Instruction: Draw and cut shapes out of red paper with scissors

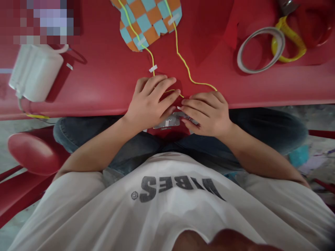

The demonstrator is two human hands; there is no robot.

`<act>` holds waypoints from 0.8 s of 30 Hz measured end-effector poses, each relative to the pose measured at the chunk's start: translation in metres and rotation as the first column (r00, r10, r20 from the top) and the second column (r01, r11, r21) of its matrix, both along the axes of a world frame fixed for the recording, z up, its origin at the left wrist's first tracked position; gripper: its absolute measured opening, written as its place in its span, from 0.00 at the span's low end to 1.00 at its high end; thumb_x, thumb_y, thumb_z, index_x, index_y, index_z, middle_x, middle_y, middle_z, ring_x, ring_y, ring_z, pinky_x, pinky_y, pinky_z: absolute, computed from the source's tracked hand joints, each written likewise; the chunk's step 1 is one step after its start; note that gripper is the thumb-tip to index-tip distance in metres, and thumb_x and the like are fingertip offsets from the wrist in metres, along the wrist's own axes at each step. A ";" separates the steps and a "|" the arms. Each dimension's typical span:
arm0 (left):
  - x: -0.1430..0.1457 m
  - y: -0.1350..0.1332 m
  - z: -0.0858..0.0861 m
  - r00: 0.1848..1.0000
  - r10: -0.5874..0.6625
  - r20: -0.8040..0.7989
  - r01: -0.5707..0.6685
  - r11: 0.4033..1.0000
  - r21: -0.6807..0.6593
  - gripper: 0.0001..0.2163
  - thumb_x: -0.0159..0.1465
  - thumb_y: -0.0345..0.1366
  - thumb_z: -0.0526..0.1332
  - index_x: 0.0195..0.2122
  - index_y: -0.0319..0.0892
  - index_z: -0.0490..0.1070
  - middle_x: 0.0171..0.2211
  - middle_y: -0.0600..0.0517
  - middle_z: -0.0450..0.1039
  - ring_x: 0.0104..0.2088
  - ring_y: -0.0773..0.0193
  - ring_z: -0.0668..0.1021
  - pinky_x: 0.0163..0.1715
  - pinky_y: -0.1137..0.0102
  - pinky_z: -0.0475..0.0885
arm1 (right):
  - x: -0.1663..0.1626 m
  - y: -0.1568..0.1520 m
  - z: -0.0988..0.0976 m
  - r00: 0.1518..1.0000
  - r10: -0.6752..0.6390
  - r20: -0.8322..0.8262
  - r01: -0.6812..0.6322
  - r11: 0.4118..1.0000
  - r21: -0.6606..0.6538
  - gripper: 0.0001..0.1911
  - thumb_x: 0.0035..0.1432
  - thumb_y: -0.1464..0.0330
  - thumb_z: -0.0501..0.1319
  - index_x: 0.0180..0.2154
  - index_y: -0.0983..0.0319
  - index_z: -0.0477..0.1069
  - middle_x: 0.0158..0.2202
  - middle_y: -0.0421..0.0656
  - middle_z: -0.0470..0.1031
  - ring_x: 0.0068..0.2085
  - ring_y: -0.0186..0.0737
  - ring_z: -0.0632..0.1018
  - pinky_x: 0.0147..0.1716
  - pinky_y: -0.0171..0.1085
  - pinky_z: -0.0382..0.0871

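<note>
An orange and light-blue checkered paper cutout (150, 21) lies at the table's far side, with two lengths of yellow string (187, 68) fixed to it by small tape strips. My left hand (153, 101) rests over the left string near the front edge, its fingers spread and slightly bent. Across from it, my right hand (208, 113) has its fingers curled together beside the other string. A small white strip of tape (179, 107) shows at its fingertips. Below the hands, at the table edge, is a clear, shiny piece (169, 122) whose kind I cannot make out.
On the right lie a tape roll (240, 57) and yellow-handled scissors (295, 38), which overlap. A white box-like device (36, 73) with a cable stands at the left. Another tape bit (153, 68) clings to the left string. A red chair (34, 153) is beside my left knee.
</note>
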State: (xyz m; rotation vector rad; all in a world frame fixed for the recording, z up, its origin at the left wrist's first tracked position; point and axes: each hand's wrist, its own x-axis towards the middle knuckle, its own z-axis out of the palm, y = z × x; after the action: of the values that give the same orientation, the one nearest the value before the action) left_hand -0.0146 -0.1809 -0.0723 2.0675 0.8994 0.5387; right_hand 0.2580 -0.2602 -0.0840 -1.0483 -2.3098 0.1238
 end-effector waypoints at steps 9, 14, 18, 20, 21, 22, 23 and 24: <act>-0.002 0.001 -0.004 0.999 -0.047 -0.024 0.047 0.998 0.030 0.19 0.71 0.46 0.73 0.61 0.52 0.82 0.71 0.43 0.75 0.75 0.28 0.69 0.76 0.30 0.49 | -0.001 -0.006 -0.006 0.993 -0.051 -0.110 0.032 0.986 -0.161 0.14 0.72 0.57 0.68 0.57 0.48 0.77 0.59 0.38 0.85 0.58 0.53 0.84 0.56 0.55 0.76; -0.002 0.002 -0.004 0.999 -0.032 -0.015 0.032 0.999 0.026 0.19 0.69 0.47 0.74 0.59 0.53 0.83 0.70 0.45 0.77 0.75 0.29 0.70 0.77 0.30 0.50 | -0.005 0.003 0.016 0.939 -0.268 -0.217 0.182 0.918 -0.351 0.10 0.77 0.56 0.62 0.47 0.53 0.79 0.56 0.46 0.81 0.58 0.58 0.81 0.61 0.64 0.75; -0.003 0.003 -0.008 0.999 -0.043 -0.026 0.044 0.998 0.034 0.19 0.68 0.46 0.75 0.59 0.55 0.83 0.70 0.45 0.76 0.75 0.28 0.70 0.77 0.30 0.46 | -0.006 0.017 0.029 0.920 -0.337 -0.200 0.228 0.876 -0.425 0.13 0.80 0.56 0.59 0.45 0.54 0.78 0.51 0.50 0.79 0.56 0.59 0.80 0.61 0.65 0.76; -0.003 0.003 -0.010 0.999 -0.051 -0.013 0.051 0.999 0.019 0.18 0.70 0.46 0.73 0.60 0.54 0.83 0.70 0.45 0.76 0.76 0.28 0.69 0.77 0.29 0.47 | -0.006 0.021 0.030 0.929 -0.335 -0.154 0.239 0.865 -0.441 0.13 0.80 0.56 0.59 0.46 0.53 0.78 0.51 0.50 0.78 0.55 0.58 0.80 0.60 0.65 0.76; -0.004 0.003 -0.011 0.999 -0.051 -0.004 0.051 0.999 0.015 0.18 0.70 0.47 0.73 0.60 0.54 0.82 0.70 0.45 0.76 0.76 0.28 0.68 0.77 0.29 0.48 | -0.006 0.023 0.030 0.935 -0.332 -0.125 0.247 0.863 -0.441 0.12 0.80 0.56 0.59 0.46 0.53 0.77 0.51 0.50 0.78 0.54 0.58 0.79 0.60 0.66 0.76; -0.004 0.004 -0.011 0.999 -0.046 0.007 0.046 0.999 0.011 0.18 0.70 0.47 0.73 0.60 0.54 0.82 0.69 0.44 0.76 0.76 0.29 0.68 0.77 0.29 0.50 | -0.007 0.024 0.029 0.940 -0.329 -0.095 0.257 0.863 -0.435 0.12 0.80 0.56 0.59 0.45 0.54 0.77 0.52 0.50 0.78 0.54 0.58 0.79 0.59 0.65 0.77; -0.004 0.003 -0.011 0.999 -0.034 0.020 0.034 0.999 0.007 0.18 0.70 0.47 0.73 0.59 0.53 0.82 0.68 0.44 0.76 0.76 0.29 0.68 0.77 0.29 0.51 | -0.008 0.024 0.029 0.943 -0.327 -0.068 0.269 0.864 -0.426 0.12 0.81 0.56 0.59 0.45 0.54 0.76 0.52 0.50 0.78 0.53 0.57 0.79 0.58 0.65 0.77; -0.004 0.003 -0.011 0.999 -0.020 0.034 0.020 1.000 0.003 0.17 0.70 0.47 0.73 0.58 0.54 0.83 0.67 0.44 0.77 0.75 0.30 0.69 0.76 0.29 0.52 | -0.009 0.025 0.029 0.944 -0.327 -0.044 0.281 0.866 -0.413 0.13 0.81 0.56 0.59 0.44 0.54 0.76 0.52 0.50 0.78 0.53 0.57 0.78 0.56 0.64 0.77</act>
State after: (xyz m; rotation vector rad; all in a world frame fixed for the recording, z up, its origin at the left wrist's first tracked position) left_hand -0.0185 -0.1776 -0.0836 2.0613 0.8583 0.5632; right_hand 0.2494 -0.2357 -0.0549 -1.5574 -2.0277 0.5369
